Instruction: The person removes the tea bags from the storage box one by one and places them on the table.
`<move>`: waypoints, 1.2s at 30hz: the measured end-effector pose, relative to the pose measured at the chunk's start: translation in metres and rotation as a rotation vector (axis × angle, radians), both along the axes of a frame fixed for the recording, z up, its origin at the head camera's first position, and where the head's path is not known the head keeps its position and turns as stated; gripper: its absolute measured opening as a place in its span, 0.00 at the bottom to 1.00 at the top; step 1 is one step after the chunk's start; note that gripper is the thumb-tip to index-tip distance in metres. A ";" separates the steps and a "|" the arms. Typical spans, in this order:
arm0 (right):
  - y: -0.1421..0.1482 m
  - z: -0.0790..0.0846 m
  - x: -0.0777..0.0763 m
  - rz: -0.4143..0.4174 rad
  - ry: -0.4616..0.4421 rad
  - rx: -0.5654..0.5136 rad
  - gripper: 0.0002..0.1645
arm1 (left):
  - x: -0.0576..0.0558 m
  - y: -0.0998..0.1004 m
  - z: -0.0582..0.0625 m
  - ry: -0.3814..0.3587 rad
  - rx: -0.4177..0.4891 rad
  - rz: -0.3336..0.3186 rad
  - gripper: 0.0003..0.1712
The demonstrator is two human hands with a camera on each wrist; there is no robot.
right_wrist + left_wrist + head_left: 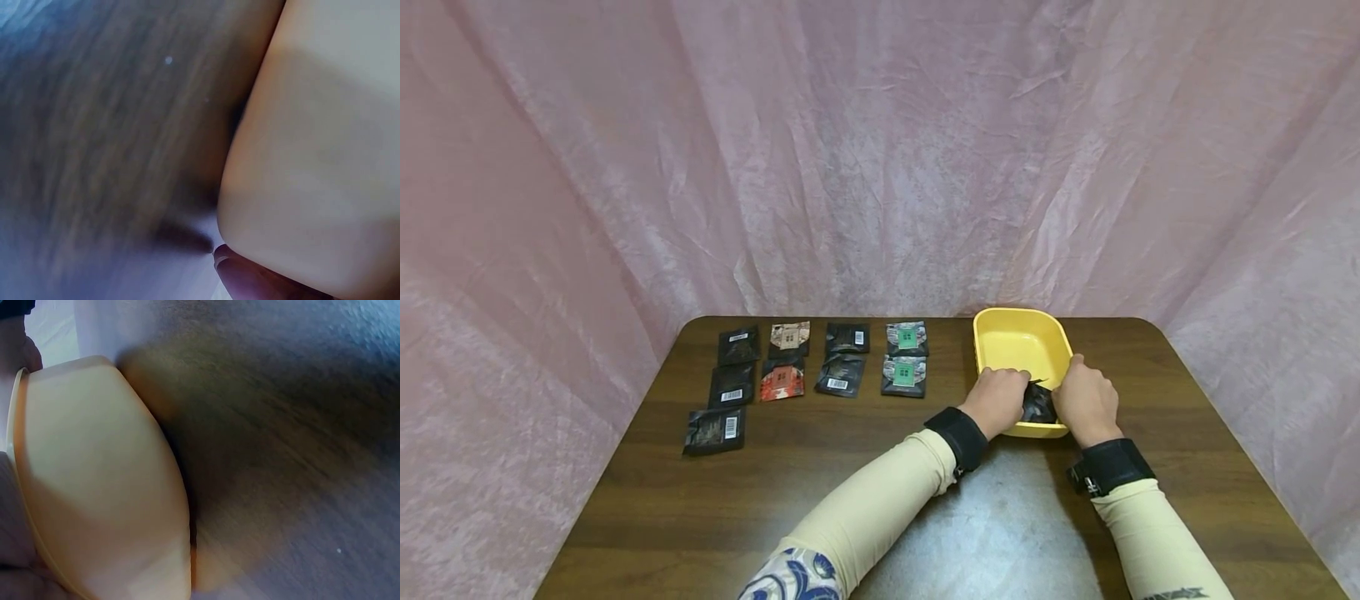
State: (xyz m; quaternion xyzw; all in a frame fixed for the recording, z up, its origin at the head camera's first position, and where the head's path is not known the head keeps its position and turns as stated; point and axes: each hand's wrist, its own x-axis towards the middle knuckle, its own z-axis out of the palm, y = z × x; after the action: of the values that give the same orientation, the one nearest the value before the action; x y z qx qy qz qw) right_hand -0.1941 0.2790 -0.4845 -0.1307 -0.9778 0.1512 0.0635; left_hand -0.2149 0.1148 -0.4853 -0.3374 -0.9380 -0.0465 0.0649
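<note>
A yellow plastic tub (1017, 333) stands on the table at the right, with black packets (1038, 404) lying in its near end. My left hand (998, 400) grips the tub's near left side, fingers bent over the rim. On the opposite side, my right hand (1086, 400) holds the right rim. In the left wrist view, the tub's outer wall (106, 475) fills the left part, with part of my left hand (15, 525) over the rim. A fingertip (250, 275) of my right hand touches the wall's outside in the right wrist view. The hands partly hide the packets.
Left of the tub, small packets lie in columns: two green-labelled packets (904, 377), black ones with barcodes (840, 375), a red one (782, 380) with a beige one (790, 338), and several black packets (732, 385) farthest left. A pink curtain (880, 167) hangs behind the brown table (647, 500).
</note>
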 end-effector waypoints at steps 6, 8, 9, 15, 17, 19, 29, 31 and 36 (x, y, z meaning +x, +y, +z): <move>0.001 0.000 0.001 0.002 0.008 0.005 0.32 | 0.000 -0.001 0.005 -0.030 -0.003 -0.028 0.09; 0.001 -0.001 0.001 0.005 0.010 0.002 0.32 | 0.000 -0.003 0.007 -0.030 0.003 -0.044 0.09; 0.001 -0.001 0.001 0.007 0.012 0.001 0.31 | -0.001 -0.004 0.007 -0.027 0.008 -0.054 0.09; 0.000 -0.002 0.001 0.015 0.009 0.006 0.33 | -0.002 -0.009 0.004 -0.025 0.102 -0.102 0.12; 0.001 -0.002 0.001 0.014 0.005 0.009 0.34 | -0.001 -0.011 0.004 0.002 0.133 -0.113 0.14; 0.001 -0.002 0.001 0.014 0.012 0.011 0.34 | 0.001 -0.014 0.005 0.046 0.152 -0.119 0.15; 0.001 -0.002 0.002 0.007 0.033 0.004 0.29 | 0.022 -0.042 0.032 0.161 0.285 -0.098 0.18; 0.000 -0.001 0.002 0.005 0.033 0.004 0.30 | 0.025 -0.054 0.036 0.154 0.329 -0.082 0.18; 0.001 0.000 0.003 -0.003 0.041 0.004 0.32 | 0.029 -0.096 0.043 0.147 0.425 -0.021 0.18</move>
State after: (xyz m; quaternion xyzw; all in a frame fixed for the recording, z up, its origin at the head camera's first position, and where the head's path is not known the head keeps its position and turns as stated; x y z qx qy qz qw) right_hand -0.1913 0.2798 -0.4847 -0.1290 -0.9764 0.1518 0.0838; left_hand -0.1855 0.0190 -0.4426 -0.3285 -0.8962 -0.2190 0.2025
